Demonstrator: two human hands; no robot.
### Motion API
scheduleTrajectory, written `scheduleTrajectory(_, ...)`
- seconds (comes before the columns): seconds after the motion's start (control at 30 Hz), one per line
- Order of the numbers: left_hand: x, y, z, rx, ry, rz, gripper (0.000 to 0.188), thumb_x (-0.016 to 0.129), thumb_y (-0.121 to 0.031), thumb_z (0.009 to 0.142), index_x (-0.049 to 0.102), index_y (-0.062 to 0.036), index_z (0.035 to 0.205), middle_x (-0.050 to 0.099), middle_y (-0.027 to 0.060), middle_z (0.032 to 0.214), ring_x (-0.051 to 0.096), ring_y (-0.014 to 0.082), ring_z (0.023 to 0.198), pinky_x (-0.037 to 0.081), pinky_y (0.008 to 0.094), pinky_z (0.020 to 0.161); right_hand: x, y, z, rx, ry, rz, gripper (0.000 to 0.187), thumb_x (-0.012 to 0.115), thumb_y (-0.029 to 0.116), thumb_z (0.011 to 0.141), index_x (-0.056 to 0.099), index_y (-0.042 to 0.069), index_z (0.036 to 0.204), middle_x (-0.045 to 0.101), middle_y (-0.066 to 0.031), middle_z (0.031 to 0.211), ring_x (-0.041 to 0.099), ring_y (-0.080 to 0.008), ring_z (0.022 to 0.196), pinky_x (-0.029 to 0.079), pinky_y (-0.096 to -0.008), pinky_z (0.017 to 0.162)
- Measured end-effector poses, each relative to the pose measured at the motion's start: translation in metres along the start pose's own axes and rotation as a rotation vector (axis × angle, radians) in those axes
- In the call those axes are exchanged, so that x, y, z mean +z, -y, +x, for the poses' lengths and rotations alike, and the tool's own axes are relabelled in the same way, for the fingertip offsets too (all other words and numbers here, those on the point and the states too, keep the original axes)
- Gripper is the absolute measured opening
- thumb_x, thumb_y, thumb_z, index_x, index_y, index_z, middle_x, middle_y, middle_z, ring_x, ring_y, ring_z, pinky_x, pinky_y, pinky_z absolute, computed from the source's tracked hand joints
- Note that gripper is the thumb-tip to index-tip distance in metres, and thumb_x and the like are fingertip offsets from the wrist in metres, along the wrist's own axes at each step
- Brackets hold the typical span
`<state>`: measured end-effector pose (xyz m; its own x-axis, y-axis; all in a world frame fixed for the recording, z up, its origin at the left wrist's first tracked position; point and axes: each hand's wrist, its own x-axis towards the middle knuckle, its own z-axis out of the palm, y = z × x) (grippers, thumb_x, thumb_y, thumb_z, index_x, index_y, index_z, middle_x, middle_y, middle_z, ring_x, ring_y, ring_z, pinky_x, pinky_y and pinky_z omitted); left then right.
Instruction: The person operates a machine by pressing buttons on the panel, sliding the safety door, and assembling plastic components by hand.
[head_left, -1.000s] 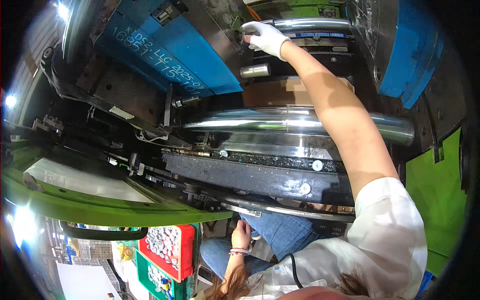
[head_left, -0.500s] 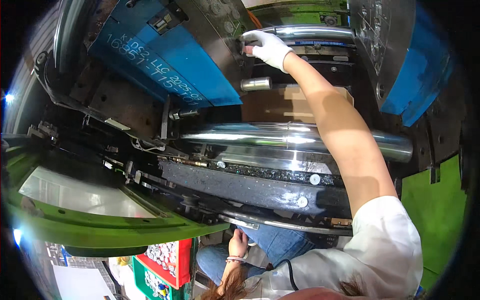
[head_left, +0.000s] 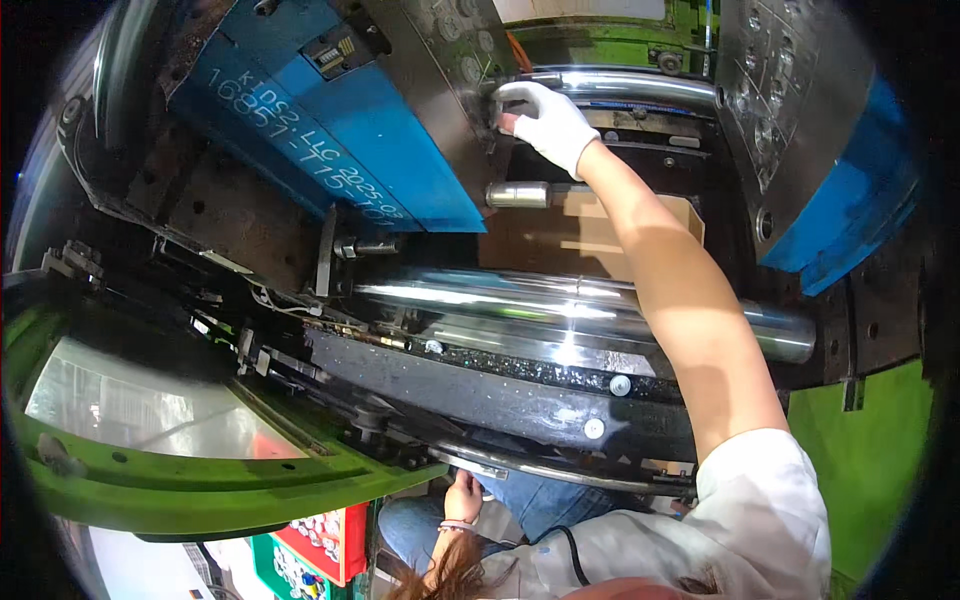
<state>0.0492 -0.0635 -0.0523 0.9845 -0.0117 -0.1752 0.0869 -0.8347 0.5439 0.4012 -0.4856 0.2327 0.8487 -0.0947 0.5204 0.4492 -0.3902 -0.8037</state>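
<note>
My right hand (head_left: 552, 128), in a white glove with a bare fingertip showing, reaches up to the steel face of the left mould half (head_left: 440, 60). Its fingers and thumb bend toward each other at that face; whatever lies between them is too small or hidden to make out. Below the hand, a short steel guide pin (head_left: 517, 194) sticks out of the blue-sided block. Down by my jeans, my bare left hand (head_left: 462, 498) is curled closed just under a metal strip (head_left: 468, 462) at the end of the green door. What its fingers hold, if anything, is hidden.
Another mould half (head_left: 775, 110) faces the first on the right. Thick polished tie bars (head_left: 480, 292) cross between them, above a brown cardboard box (head_left: 560, 235). The green machine door (head_left: 200, 485) fills the lower left. Red (head_left: 352, 545) and green (head_left: 262, 565) crates hold small pale parts.
The view has shifted, so the moulds and bars sit lower in the picture. My right hand stays at the mould face, its fingers slightly more arched. My left hand is closer to the metal strip.
</note>
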Motion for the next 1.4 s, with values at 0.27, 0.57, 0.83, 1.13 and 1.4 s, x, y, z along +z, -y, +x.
scheduleTrajectory(0.27,0.003,0.004,0.002,-0.022,0.036,0.034,0.020,0.057,-0.014,0.084,0.057,-0.0045,0.101,0.066,0.0189,0.079,0.064,0.0367,0.073,0.051,0.0437,0.063,-0.004,-0.010,0.002,0.037,0.031,0.187,0.040,0.067,0.014,0.081,0.056,0.003,0.117,0.062,-0.0087,0.106,0.061,-0.0176,0.095,0.049,-0.0284,0.084)
scheduleTrajectory(0.57,0.007,0.021,0.000,-0.031,0.087,0.061,0.023,0.058,-0.015,0.079,0.063,-0.0012,0.097,0.064,0.0241,0.085,0.062,0.0417,0.082,0.050,0.0444,0.070,-0.011,-0.015,-0.002,-0.069,-0.020,0.059,0.034,0.066,0.018,0.079,0.062,0.004,0.109,0.065,-0.0091,0.099,0.061,-0.0178,0.093,0.047,-0.0287,0.084)
scheduleTrajectory(0.83,0.010,0.018,0.001,0.045,0.019,0.092,0.023,0.060,-0.015,0.079,0.064,-0.0003,0.095,0.064,0.0243,0.085,0.062,0.0403,0.083,0.050,0.0436,0.071,-0.011,-0.016,0.000,-0.078,-0.029,-0.010,0.037,0.066,0.022,0.079,0.061,0.003,0.111,0.067,-0.0111,0.099,0.063,-0.0189,0.091,0.049,-0.0292,0.082)
scheduleTrajectory(1.13,0.006,0.012,0.002,0.058,0.040,0.089,0.022,0.062,-0.016,0.078,0.064,-0.0002,0.094,0.065,0.0229,0.086,0.063,0.0391,0.085,0.050,0.0424,0.072,-0.006,-0.014,-0.002,-0.111,-0.070,-0.027,0.037,0.066,0.022,0.079,0.061,0.005,0.111,0.066,-0.0106,0.101,0.062,-0.0185,0.093,0.047,-0.0294,0.082)
scheduleTrajectory(1.4,0.008,0.012,0.003,0.085,0.018,0.124,0.019,0.062,-0.014,0.077,0.065,-0.0009,0.090,0.065,0.0226,0.084,0.063,0.0393,0.082,0.050,0.0428,0.070,0.001,-0.010,-0.002,-0.040,-0.035,0.148,0.039,0.067,0.019,0.079,0.060,0.005,0.114,0.064,-0.0103,0.107,0.060,-0.0205,0.098,0.046,-0.0314,0.088)
